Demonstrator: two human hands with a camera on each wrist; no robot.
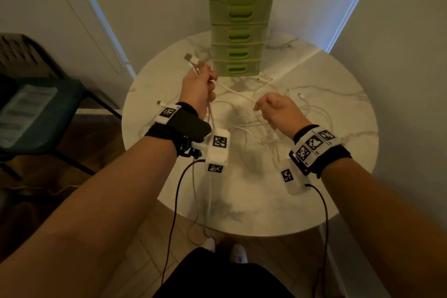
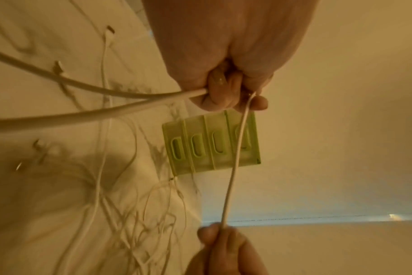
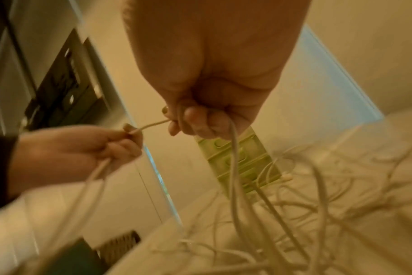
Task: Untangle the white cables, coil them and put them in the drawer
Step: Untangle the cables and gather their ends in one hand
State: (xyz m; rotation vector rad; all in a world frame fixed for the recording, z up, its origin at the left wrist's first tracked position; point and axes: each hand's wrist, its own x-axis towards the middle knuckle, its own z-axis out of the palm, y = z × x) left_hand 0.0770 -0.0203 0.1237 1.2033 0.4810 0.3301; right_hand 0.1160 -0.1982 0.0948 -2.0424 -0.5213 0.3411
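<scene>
My left hand (image 1: 202,87) is raised over the round table (image 1: 338,104) and grips a white cable (image 1: 235,92) whose USB plug (image 1: 189,57) sticks up past the fingers. That cable runs taut to my right hand (image 1: 273,109), which pinches it in a fist. In the left wrist view the left hand (image 2: 226,93) clasps cable strands (image 2: 106,109), and one strand (image 2: 233,167) leads down to the right hand (image 2: 221,241). The right wrist view shows the right hand (image 3: 195,121) and left hand (image 3: 101,143) joined by a short cable stretch (image 3: 153,123). A tangle of white cables (image 1: 254,133) lies on the table. The green drawer unit (image 1: 238,31) stands behind, all drawers shut.
A dark chair (image 1: 36,104) stands left of the table. Walls close in behind and to the right. Loose cable ends (image 1: 301,95) lie on the table's right side, and one cable hangs over the front edge toward the floor (image 1: 200,213).
</scene>
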